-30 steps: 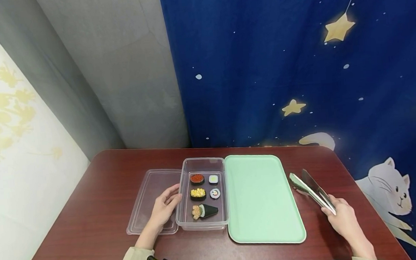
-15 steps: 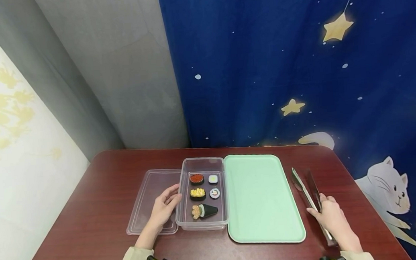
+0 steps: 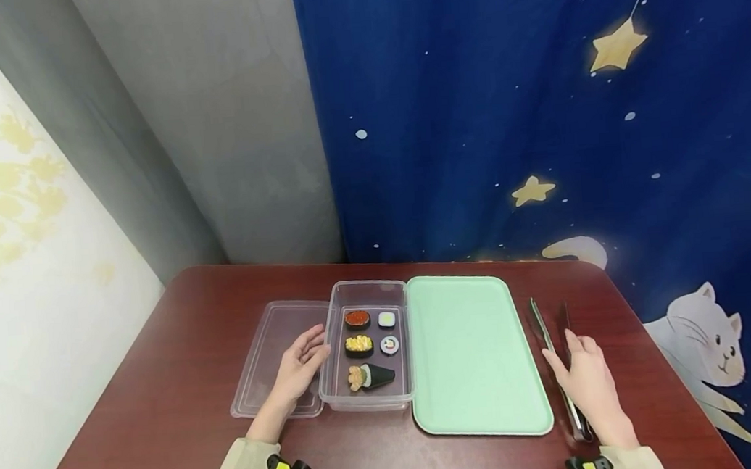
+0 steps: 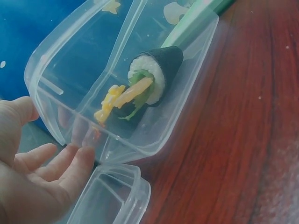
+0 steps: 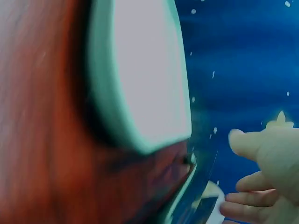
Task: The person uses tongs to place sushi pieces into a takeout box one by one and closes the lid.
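My left hand (image 3: 298, 368) is at the left wall of a clear plastic box (image 3: 369, 399), fingers loosely spread with their tips right at its side. Inside the box lie several toy sushi pieces: a hand roll cone (image 3: 377, 375), a yellow-topped piece (image 3: 358, 346), a red roe piece (image 3: 357, 319) and two small rolls, one a round roll (image 3: 389, 345). In the left wrist view the hand roll (image 4: 170, 67) shows its white rice end. On the right, metal tongs (image 3: 574, 411) lie on the table, legs spread. Over them hovers my right hand (image 3: 587, 379), thumb and fingers apart, gripping nothing.
A light green tray (image 3: 478, 358) lies between the box and the tongs, its left edge against the box. The clear lid (image 3: 269, 358) is flat on the dark red table (image 3: 164, 394), partly under my left hand. A blue starry curtain (image 3: 448, 149) hangs behind the table.
My right hand has brought the tongs down beside the tray, turned them straighter and let go of them, lifting slightly off. The left hand has stayed by the box.
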Available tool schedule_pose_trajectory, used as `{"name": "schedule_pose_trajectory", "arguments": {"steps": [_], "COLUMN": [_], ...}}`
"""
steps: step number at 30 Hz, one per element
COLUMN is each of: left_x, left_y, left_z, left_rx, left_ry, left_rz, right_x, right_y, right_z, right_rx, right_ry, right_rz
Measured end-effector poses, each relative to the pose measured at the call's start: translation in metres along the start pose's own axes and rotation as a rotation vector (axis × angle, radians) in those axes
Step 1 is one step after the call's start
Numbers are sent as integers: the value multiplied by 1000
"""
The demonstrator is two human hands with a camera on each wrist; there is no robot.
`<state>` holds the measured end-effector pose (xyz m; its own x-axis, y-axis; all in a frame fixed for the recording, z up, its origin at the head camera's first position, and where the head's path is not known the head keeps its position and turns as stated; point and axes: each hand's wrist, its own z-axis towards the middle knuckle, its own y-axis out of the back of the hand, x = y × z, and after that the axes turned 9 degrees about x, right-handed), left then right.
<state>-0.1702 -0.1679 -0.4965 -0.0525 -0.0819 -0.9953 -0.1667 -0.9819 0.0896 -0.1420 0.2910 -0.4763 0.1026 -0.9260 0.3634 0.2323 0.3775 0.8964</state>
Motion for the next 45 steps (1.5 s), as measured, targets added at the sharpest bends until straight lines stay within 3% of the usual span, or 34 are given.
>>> {"name": "schedule_pose_trajectory", "arguments": {"steps": [2, 6, 13, 20, 25, 34, 40, 45], "left_x": [-1, -1, -4, -1, 4, 9, 10, 10], "left_y": [1, 2, 11, 38, 61, 99, 111, 113], "left_z": [1, -1, -5, -11, -19, -30, -30, -25], "left_rx": [-7, -30, -83, -152, -207, -287, -292, -279], "left_ry": [12, 31, 16, 22, 47, 164, 189, 196], "left_rz": [-11, -11, -37, 9, 81, 236, 303, 453], "right_x": [9, 30, 76, 136, 168, 217, 257, 284], "right_y": [-1, -2, -12, -17, -20, -29, -42, -63], "right_z": [6, 20, 47, 65, 72, 79, 80, 82], "right_rx": [-96, -145, -82, 2, 40, 89, 160, 219], "right_ry": [53, 107, 193, 270, 314, 435, 518, 577], "right_rz": [43, 135, 270, 390, 450, 518, 551, 550]}}
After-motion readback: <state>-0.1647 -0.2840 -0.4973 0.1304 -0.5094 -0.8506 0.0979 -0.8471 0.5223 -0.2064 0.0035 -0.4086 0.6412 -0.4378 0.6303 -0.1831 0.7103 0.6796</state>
